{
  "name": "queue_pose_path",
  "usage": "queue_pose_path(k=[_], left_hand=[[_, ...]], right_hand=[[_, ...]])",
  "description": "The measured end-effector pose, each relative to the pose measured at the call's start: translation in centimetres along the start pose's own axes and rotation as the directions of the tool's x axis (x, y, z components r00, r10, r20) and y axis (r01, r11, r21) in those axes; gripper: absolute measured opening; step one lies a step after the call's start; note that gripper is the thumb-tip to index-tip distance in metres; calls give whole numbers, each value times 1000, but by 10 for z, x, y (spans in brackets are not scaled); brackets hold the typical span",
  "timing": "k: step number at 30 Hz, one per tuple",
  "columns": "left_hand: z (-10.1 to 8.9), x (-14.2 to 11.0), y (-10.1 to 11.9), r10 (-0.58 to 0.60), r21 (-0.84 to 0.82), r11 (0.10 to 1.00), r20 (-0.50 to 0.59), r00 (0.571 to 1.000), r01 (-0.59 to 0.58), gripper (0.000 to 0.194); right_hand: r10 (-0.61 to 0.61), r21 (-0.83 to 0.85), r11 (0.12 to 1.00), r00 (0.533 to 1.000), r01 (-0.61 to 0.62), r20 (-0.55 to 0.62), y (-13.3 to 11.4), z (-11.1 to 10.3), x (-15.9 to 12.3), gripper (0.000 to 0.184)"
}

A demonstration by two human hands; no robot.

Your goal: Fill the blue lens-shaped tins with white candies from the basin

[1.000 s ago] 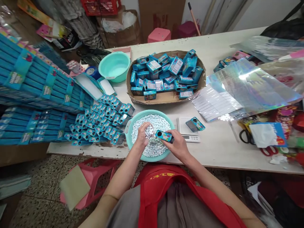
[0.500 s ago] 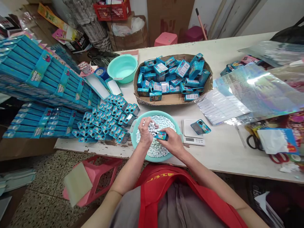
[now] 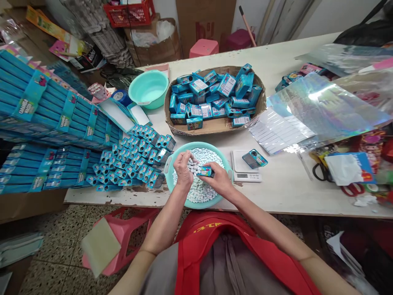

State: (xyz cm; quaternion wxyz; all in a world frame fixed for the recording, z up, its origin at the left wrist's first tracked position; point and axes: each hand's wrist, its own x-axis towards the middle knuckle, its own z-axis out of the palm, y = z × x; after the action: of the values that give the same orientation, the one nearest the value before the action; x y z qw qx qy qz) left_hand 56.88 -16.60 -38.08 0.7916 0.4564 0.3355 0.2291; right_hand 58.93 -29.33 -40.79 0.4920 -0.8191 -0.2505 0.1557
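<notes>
My left hand [image 3: 184, 169] is cupped around a heap of small white candies [image 3: 193, 167], over a mint-green basin [image 3: 169, 180]. More of the same pale candies [image 3: 201, 191] fill the basin. Between the fingers of my right hand [image 3: 220, 179] is a small blue candy box [image 3: 205, 171], held sideways with its end against the candies in my left palm. Whether candies are passing into the box is too small to make out. Just right of the basin, another blue box [image 3: 254, 158] lies tilted partly on a white kitchen scale [image 3: 241, 164].
Behind the basin stands a cardboard tray [image 3: 211, 128] of blue boxes, beside a second green basin [image 3: 148, 100]. Rows of boxes with round holes [image 3: 132, 159] and tall stacks [image 3: 27, 102] fill the left. Plastic sheets [image 3: 331, 102] and scissors [image 3: 321, 170] lie on the right.
The view has shifted slightly, so the table's contents sit a little further left. Both hands stay together over the basin, still holding the candies and the box, which is now more level.
</notes>
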Motion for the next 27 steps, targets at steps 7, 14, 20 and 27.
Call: queue_pose_path(k=[7, 14, 20, 27], left_hand=[[4, 3, 1, -16, -42, 999, 3, 1000, 16, 33], [10, 4, -1, 25, -22, 999, 45, 999, -24, 32], [14, 2, -4, 39, 10, 999, 70, 997, -40, 32], [19, 4, -3, 135, 68, 988, 77, 988, -141, 28]], right_hand=[[-47, 18, 999, 998, 47, -39, -2, -3, 4, 27], [-53, 14, 998, 998, 53, -41, 0, -5, 4, 25], [-12, 13, 1000, 999, 13, -41, 0, -6, 5, 28], [-1, 31, 1000, 997, 4, -79, -4, -12, 8, 28]])
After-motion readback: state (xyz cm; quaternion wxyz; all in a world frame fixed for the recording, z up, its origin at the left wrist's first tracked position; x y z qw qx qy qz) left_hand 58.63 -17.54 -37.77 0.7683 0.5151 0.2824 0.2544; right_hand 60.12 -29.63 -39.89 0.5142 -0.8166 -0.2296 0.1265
